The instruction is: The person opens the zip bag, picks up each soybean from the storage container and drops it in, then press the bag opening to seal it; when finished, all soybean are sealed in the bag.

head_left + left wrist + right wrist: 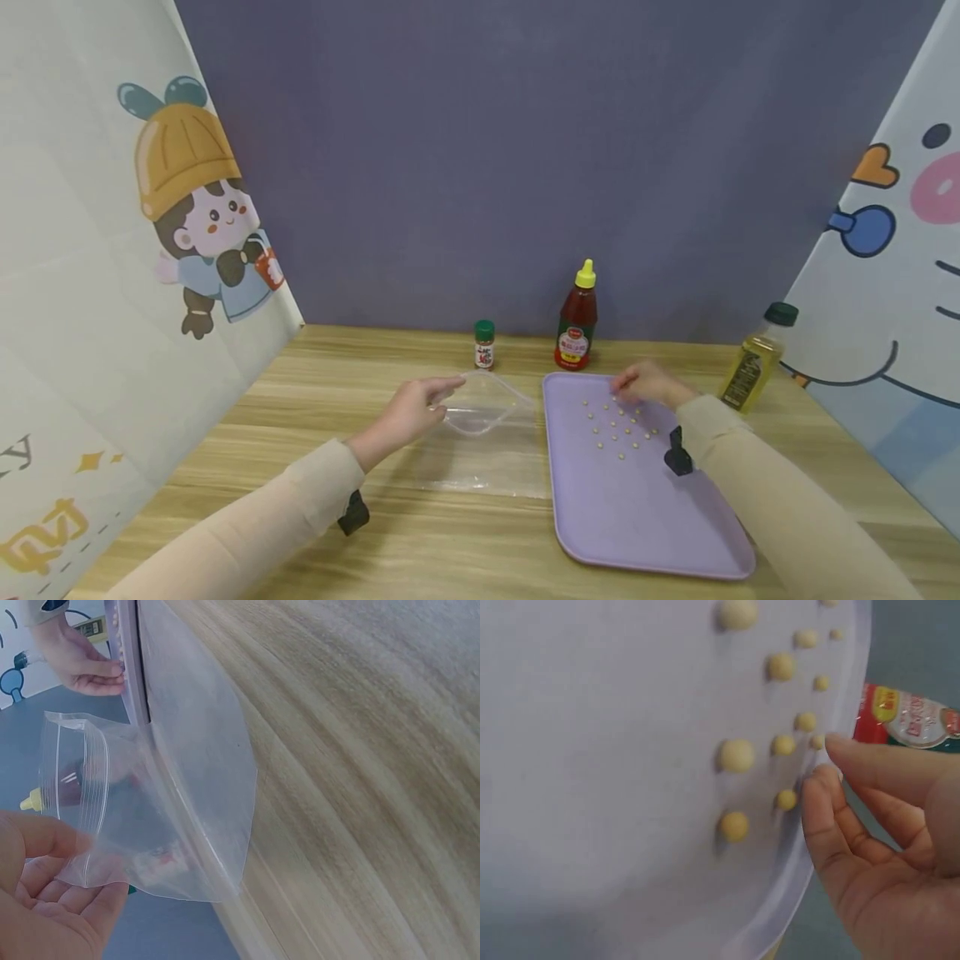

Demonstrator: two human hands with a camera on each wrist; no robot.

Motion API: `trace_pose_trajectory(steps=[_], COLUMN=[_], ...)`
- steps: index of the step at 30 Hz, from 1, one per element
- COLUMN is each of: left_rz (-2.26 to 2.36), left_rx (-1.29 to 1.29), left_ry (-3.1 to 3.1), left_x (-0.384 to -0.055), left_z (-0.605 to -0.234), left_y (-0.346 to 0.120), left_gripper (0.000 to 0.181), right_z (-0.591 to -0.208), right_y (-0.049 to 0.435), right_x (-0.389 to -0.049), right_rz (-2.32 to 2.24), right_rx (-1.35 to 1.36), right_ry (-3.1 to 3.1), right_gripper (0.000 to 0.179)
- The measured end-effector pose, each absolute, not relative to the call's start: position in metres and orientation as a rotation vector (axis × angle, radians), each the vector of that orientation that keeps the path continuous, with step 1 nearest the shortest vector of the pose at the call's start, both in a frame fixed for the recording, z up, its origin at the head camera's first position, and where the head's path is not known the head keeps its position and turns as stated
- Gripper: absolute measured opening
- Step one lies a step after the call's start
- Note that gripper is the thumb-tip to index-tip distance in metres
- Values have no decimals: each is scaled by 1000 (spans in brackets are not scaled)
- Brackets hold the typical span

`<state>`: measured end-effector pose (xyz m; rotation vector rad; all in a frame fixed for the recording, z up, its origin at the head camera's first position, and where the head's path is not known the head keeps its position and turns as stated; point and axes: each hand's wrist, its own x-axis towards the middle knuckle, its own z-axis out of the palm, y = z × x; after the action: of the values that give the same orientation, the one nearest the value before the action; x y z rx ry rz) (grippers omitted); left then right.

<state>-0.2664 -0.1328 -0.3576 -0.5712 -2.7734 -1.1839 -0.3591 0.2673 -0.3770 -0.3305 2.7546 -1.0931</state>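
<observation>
My left hand point(408, 414) pinches the side of a clear zip bag point(202, 735) near its mouth, thumb on one face and fingers behind. The bag's mouth gapes in the head view, and its lower part lies on the table. Several small, round, pale-yellow beans point(736, 755), like soybeans, are scattered over a purple tray point(637, 517). Above the tray's far end is my right hand point(648, 385), its fingers bent. In the right wrist view its thumb and forefinger are apart, close to a bean by the rim; nothing held shows between them.
A small green-capped shaker point(484, 346) stands behind the bag. A red sauce bottle point(577, 329) with a yellow tip is just beyond the tray. At the right is an oil bottle point(750, 367). A grey-blue screen point(480, 167) closes off the table's back.
</observation>
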Motion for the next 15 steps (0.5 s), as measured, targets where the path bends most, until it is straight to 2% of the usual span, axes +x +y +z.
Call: trace_pose_trajectory(steps=[15], left_rz=[-1186], left_rx=[-583], left_ry=[-2759], left_x=[-268], left_z=[-360], left_y=[-132], left_gripper=[55], right_z=[-389], right_y=[273], right_x=[-364], right_rz=[-1109], right_rx=[-291], right_ry=[2741], right_gripper=[22])
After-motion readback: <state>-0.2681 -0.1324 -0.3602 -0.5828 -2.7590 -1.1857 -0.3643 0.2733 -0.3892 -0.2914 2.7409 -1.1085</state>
